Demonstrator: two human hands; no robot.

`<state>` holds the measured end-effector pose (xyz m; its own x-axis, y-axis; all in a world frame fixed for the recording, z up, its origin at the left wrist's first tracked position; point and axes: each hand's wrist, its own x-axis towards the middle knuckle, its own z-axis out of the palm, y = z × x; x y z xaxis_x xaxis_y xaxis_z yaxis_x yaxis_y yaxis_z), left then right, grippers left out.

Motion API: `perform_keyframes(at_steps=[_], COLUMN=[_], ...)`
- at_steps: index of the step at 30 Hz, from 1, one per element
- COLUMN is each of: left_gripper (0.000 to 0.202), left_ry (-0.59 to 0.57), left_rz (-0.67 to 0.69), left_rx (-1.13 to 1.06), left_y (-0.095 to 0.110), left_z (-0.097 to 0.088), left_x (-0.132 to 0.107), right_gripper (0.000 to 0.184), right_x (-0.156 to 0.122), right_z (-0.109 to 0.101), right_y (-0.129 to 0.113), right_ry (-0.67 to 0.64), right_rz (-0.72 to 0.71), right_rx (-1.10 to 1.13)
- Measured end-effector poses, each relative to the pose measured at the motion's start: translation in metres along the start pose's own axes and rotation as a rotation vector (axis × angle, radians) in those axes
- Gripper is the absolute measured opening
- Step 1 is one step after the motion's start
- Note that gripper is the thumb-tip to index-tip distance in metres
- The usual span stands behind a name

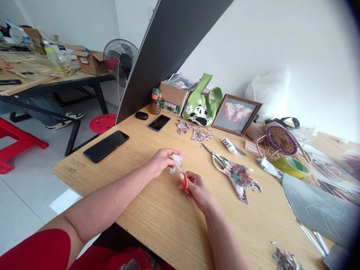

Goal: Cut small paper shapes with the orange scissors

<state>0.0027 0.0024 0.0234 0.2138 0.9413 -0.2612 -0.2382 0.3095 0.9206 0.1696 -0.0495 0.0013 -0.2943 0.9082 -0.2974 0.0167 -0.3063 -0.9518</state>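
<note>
Between the finger and thumb of my left hand [163, 162] is a small piece of thin white fabric or paper [177, 159]. My right hand [195, 188] grips small scissors with orange handles [185, 180], their blades up against the white piece. Beyond my hands lie cut floral fabric pieces [197, 132]. To the right, large scissors with pale handles [216, 157] rest partly under a floral cloth [242, 175]. A white glue bottle [230, 146] lies on its side behind them.
A black phone [107, 146] and a smaller phone [159, 123] lie at left. Along the back stand a jar [155, 102], a green panda bag [201, 105] and a picture frame [237, 113]. Woven baskets [284, 138] and a grey sheet [320, 206] crowd the right. Scraps [287, 258] lie near the front.
</note>
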Motion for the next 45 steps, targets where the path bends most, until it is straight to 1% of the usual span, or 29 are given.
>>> perform_keyframes(at_steps=[6,16,23,33,45], left_gripper=[0.039,0.04,0.042,0.04,0.049], left_ry=[-0.009,0.022,-0.01,0.03,0.012], left_rz=[-0.011,0.012,0.007,0.027,0.01], left_rx=[-0.011,-0.043,-0.022,0.003,0.02], left_y=[-0.0008,0.0015,-0.0005,0.0022,0.0034], left_z=[-0.0003,-0.001,-0.0015,0.001,0.003], left_x=[-0.0004,0.0001,-0.0007,-0.0008,-0.0036], right_gripper=[0.053,0.053,0.053,0.054,0.053], right_x=[-0.0007,0.0009,0.0005,0.0014,0.0021], right_z=[0.0004,-0.0019,-0.0018,-0.0011,-0.0025], right_y=[-0.0011,0.0019,0.0007,0.0012,0.0034], right_ry=[-0.003,-0.007,-0.011,-0.008,-0.003], right_rz=[0.001,0.009,0.007,0.003,0.0], right_rx=[0.002,0.007,0.009,0.011,0.005])
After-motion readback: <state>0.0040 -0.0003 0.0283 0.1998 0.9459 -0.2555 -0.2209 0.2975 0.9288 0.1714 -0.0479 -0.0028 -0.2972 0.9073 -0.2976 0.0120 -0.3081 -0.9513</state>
